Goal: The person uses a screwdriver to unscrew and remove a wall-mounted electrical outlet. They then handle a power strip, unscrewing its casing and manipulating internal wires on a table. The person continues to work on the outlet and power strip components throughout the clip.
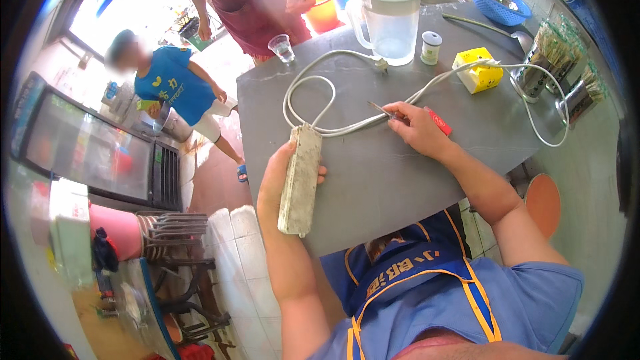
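My left hand [272, 179] is closed around a grimy off-white power strip [301, 180], held on its edge above the near left part of the grey table. Its white cord [347, 132] loops away across the tabletop to a plug [381, 65] near the pitcher. In my right hand [420, 127], pinched between thumb and fingers, is what looks like a small screwdriver [379, 107], its thin metal shaft pointing left toward the strip. Part of its handle is hidden by my fingers. Just beside that hand lies a small red flat object [439, 122], partly covered.
The table [373, 187] bears a lidded pitcher [391, 23], a glass [282, 48], a white jar [431, 48], a yellow tissue box [479, 71], a ladle [493, 30], a blue basket [497, 1] and skewer holders [533, 77]. Two people [179, 83] stand beyond it.
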Motion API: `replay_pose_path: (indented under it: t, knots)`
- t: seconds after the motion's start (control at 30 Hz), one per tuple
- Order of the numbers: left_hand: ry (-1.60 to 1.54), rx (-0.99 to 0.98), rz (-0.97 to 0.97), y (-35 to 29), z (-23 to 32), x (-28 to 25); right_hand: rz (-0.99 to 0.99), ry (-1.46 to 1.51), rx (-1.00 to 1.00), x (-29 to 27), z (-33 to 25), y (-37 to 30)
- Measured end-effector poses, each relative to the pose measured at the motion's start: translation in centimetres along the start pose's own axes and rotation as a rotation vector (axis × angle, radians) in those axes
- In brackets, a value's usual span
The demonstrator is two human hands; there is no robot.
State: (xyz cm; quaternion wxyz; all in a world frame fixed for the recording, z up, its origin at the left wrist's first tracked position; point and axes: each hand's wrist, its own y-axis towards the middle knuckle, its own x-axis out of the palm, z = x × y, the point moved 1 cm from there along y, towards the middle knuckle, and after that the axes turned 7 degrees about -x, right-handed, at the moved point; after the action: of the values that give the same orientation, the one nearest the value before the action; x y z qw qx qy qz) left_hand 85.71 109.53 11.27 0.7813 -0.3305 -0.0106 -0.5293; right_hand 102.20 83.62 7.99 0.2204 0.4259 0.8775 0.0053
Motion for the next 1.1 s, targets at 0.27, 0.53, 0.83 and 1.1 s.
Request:
replay_pose_path:
  t: [0.27,0.53,0.83,1.1]
  knots:
    - [0.029,0.016,0.001,0.1,-0.1,0.5,0.050,-0.135,-0.164,0.0,2.2,0.3]
    - [0.079,-0.051,0.035,0.3,-0.5,-0.3,-0.004,-0.258,-0.199,0.5,2.6,-0.3]
    - [0.089,-0.004,0.057,0.6,-0.6,-0.5,-0.082,-0.223,-0.177,-0.2,3.2,0.4]
    - [0.057,-0.031,0.054,0.7,-0.7,-0.6,-0.017,-0.198,-0.204,-0.1,3.4,0.3]
